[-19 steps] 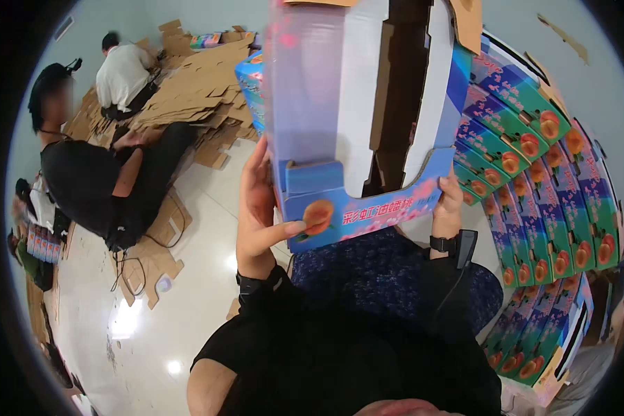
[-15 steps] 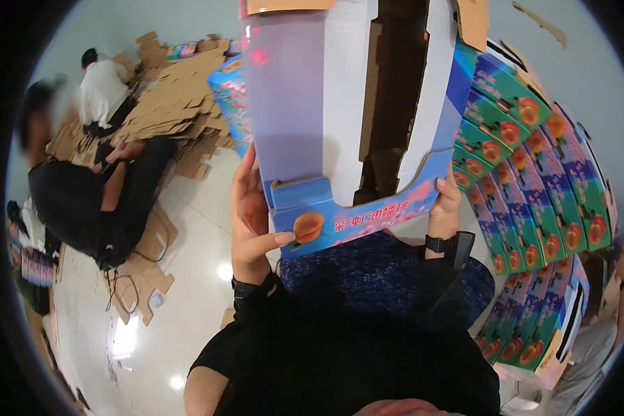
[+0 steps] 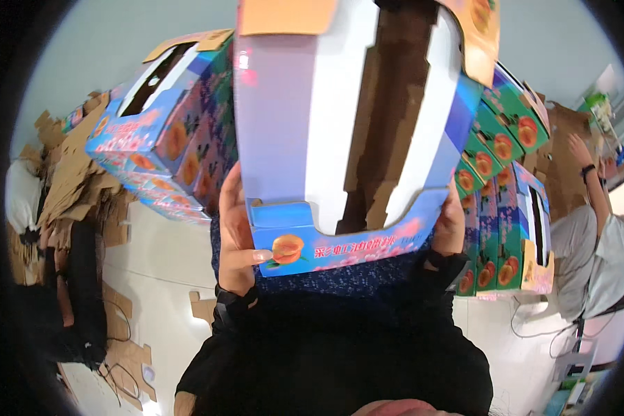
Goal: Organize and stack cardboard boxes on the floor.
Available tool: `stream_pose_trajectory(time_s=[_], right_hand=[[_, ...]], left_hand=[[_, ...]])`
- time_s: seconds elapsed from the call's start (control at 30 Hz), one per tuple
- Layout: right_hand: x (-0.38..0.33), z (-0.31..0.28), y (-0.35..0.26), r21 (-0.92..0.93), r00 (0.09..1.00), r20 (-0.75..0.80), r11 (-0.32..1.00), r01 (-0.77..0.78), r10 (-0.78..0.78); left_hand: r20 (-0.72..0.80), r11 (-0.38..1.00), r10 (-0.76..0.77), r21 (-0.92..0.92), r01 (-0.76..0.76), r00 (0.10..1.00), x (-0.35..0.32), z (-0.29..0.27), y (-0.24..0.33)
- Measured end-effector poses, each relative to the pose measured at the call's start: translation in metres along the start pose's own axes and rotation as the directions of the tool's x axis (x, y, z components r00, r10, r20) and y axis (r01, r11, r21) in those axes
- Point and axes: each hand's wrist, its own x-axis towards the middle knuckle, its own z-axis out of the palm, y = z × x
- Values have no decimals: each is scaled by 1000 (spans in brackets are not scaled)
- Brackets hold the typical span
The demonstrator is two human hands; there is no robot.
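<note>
A lilac-and-blue printed cardboard box with a long open slot [image 3: 334, 132] is held up before the torso. Its left lower corner is gripped by the partly curled left hand [image 3: 238, 239], thumb on the front; its right side is clasped by the half-closed right hand [image 3: 452, 229], whose fingers are partly hidden. Similar stacked blue-and-pink cardboard boxes [image 3: 177, 142] stand leftward.

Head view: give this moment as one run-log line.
Held: printed carton, partly open | left hand: on carton's left side | right hand: on carton's right side | nearby: other cartons, left and right
</note>
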Motion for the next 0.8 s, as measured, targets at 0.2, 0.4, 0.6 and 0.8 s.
stream_pose_trajectory(time_s=[0.2,0.4,0.6,0.8], right_hand=[[-27,-72,-45,-256,911,-222,922,290,-348],[-54,-116,-132,-729,715,-138,559,395,-685],[-117,-149,-207,-747,960,-181,665,6,-213],[-156,-152,-225,-531,957,-274,844,-72,-91]], left_hand=[[331,975,-171,-79,208,928,12,1,-54],[521,982,-181,136,128,834,25,4,-73],[693,966,-229,248,72,684,38,13,-57],[752,945,-211,321,-68,625,46,23,-49]])
